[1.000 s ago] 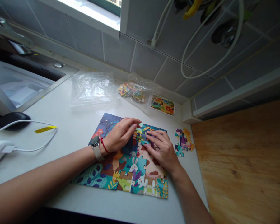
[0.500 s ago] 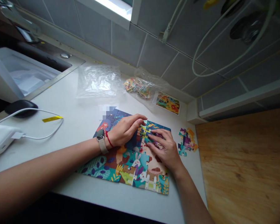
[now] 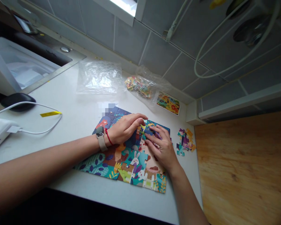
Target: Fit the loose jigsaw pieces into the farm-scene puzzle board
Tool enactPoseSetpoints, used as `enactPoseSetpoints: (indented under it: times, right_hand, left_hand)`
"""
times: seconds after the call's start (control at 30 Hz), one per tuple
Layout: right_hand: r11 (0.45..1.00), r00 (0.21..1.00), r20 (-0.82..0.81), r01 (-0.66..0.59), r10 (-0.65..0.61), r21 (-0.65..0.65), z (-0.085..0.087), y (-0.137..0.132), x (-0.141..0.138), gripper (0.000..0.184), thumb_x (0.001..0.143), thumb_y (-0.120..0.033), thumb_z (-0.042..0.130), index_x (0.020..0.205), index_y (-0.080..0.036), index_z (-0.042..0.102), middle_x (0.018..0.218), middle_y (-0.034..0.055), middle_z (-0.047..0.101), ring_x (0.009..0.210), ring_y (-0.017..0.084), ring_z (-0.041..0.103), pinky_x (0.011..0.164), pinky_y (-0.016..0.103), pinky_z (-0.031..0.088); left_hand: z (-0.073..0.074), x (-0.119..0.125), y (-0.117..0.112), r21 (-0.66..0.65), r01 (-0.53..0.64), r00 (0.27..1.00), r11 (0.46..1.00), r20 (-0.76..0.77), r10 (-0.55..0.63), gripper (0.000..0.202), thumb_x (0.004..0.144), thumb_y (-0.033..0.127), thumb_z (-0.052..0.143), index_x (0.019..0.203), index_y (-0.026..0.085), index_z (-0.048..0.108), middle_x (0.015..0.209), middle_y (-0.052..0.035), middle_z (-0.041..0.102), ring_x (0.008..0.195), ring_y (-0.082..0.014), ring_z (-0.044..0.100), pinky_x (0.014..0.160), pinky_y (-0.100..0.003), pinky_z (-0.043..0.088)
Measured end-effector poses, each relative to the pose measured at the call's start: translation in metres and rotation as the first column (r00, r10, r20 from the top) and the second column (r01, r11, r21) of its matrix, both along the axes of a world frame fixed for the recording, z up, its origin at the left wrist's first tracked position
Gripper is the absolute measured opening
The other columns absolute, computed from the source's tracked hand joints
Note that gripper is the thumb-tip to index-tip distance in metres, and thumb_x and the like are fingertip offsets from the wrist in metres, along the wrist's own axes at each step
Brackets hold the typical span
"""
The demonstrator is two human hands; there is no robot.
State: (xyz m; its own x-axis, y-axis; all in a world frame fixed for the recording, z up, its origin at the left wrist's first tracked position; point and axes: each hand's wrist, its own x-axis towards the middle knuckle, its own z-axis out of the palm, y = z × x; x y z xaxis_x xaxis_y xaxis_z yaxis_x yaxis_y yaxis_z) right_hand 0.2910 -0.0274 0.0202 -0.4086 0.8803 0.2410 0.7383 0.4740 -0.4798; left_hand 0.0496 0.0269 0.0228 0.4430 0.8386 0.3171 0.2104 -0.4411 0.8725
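A colourful jigsaw puzzle (image 3: 128, 162) lies on the white counter (image 3: 75, 109), mostly assembled. My left hand (image 3: 125, 128), with a watch and red string at the wrist, lies flat on the puzzle's upper middle, fingers stretched toward the right. My right hand (image 3: 160, 148) rests on the puzzle's upper right part, fingertips pressing down on a piece near the left hand's fingertips. A small heap of loose pieces (image 3: 184, 142) sits just right of the puzzle.
An empty plastic bag (image 3: 99, 77), a bag of puzzle pieces (image 3: 139, 86) and a picture card (image 3: 168, 103) lie near the tiled wall. A white charger with cable (image 3: 0, 131) and a black object (image 3: 17, 101) sit left. A sink (image 3: 21, 65) is far left, a wooden surface (image 3: 243, 168) right.
Both hands stayed on the puzzle's upper part; the right fingertips shifted slightly left toward the left hand. The camera view drifted a little.
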Motion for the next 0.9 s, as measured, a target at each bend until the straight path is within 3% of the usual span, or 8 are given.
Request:
enactPoseSetpoints:
  times: [0.27,0.37,0.47,0.53,0.63,0.77,0.9]
  right_hand:
    - [0.999,1.000,0.014,-0.002,0.003,-0.051,0.003,-0.002,0.000,0.029,0.102,-0.034,0.065,0.128,-0.033,0.078,0.153,0.0085,0.057,0.146,0.034,0.046,0.120,0.062,0.043]
    - [0.993,0.991,-0.066,0.118,-0.118,-0.007,0.004,-0.001,0.003,0.030,0.102,-0.034,0.064,0.130,-0.032,0.076,0.144,0.0101,0.063,0.139,0.032,0.054,0.117,0.058,0.047]
    - [0.956,0.952,-0.143,0.284,-0.271,0.075,0.007,0.001,0.008,0.026,0.104,-0.032,0.060,0.121,-0.029,0.079,0.127,0.0115,0.070,0.124,0.030,0.062,0.111,0.054,0.051]
    - [0.942,0.938,-0.160,0.324,-0.307,0.093,0.008,0.001,0.012,0.025,0.103,-0.032,0.059,0.116,-0.028,0.080,0.124,0.0116,0.071,0.120,0.030,0.064,0.109,0.053,0.052]
    - [0.947,0.945,-0.121,0.315,-0.305,0.070,0.007,0.001,0.018,0.026,0.103,-0.032,0.059,0.117,-0.027,0.080,0.127,0.0118,0.071,0.125,0.030,0.063,0.112,0.054,0.050]
    - [0.974,0.977,0.033,0.214,-0.212,-0.069,0.000,0.000,0.028,0.036,0.105,-0.033,0.056,0.137,-0.026,0.071,0.152,0.0105,0.061,0.149,0.032,0.046,0.124,0.059,0.040]
    - [0.971,0.981,0.096,0.181,-0.168,-0.156,-0.002,-0.002,0.030,0.042,0.107,-0.034,0.052,0.146,-0.025,0.065,0.163,0.0100,0.051,0.156,0.031,0.039,0.127,0.058,0.036]
  left_hand:
    - [-0.002,0.001,0.001,0.047,0.012,0.998,0.999,-0.057,-0.009,0.045,0.114,0.041,0.030,0.121,0.017,0.068,0.106,-0.0077,0.077,0.098,-0.0204,0.072,0.091,-0.035,0.056]
    - [-0.003,0.002,0.002,0.140,0.083,0.990,0.987,-0.125,-0.065,0.047,0.114,0.039,0.031,0.111,0.017,0.072,0.104,-0.0087,0.076,0.100,-0.0218,0.069,0.096,-0.038,0.055]
    - [-0.007,0.002,0.001,0.243,0.180,0.964,0.953,-0.235,-0.122,0.040,0.111,0.041,0.043,0.109,0.021,0.077,0.120,-0.0108,0.072,0.123,-0.0286,0.062,0.108,-0.047,0.051]
    - [-0.010,0.002,-0.001,0.279,0.229,0.935,0.932,-0.330,-0.131,0.034,0.108,0.045,0.052,0.115,0.026,0.079,0.139,-0.0104,0.065,0.141,-0.0355,0.051,0.116,-0.056,0.045]
    - [-0.015,0.002,-0.003,0.289,0.274,0.896,0.917,-0.422,-0.135,0.032,0.106,0.047,0.055,0.122,0.032,0.079,0.152,-0.0083,0.057,0.152,-0.0407,0.039,0.120,-0.063,0.039]
    - [-0.017,0.001,-0.003,0.284,0.270,0.896,0.920,-0.423,-0.133,0.033,0.107,0.046,0.054,0.122,0.032,0.079,0.151,-0.0082,0.057,0.152,-0.0409,0.039,0.121,-0.064,0.039]
    - [-0.015,0.002,-0.002,0.282,0.274,0.901,0.920,-0.409,-0.143,0.032,0.106,0.046,0.055,0.120,0.032,0.080,0.149,-0.0079,0.060,0.151,-0.0412,0.041,0.121,-0.064,0.040]
